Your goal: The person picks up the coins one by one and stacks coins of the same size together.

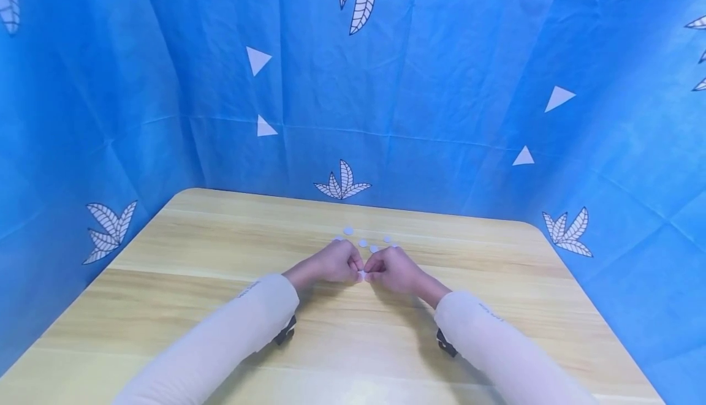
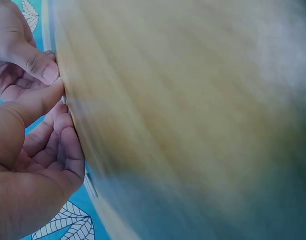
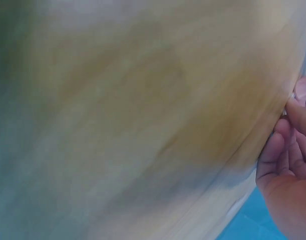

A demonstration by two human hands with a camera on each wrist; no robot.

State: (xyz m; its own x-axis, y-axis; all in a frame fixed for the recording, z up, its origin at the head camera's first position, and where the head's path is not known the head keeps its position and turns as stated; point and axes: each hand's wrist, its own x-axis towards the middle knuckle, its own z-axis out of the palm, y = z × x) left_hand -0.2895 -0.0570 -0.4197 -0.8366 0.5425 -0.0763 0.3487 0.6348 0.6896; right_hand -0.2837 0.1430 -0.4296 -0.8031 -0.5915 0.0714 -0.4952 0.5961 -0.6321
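Note:
A small white disc (image 1: 362, 276) sits between the fingertips of both hands, near the middle of the wooden table. My left hand (image 1: 337, 262) pinches its left side, thumb and fingers curled. From the other side my right hand (image 1: 399, 271) pinches it too, and the two sets of fingertips almost meet. Close up in the left wrist view, the left hand (image 2: 37, 175) has its thumb and index finger at the tabletop, facing the other hand's thumb. The right hand (image 3: 290, 175) shows at the edge of the right wrist view; the fingers mostly hide the disc.
Several more white discs lie flat just beyond the hands, among them a disc (image 1: 348, 231) farther back and a disc (image 1: 374, 249) by the right hand. The wooden table (image 1: 220, 239) has rounded far corners. Behind it hangs a blue patterned cloth (image 1: 441, 86).

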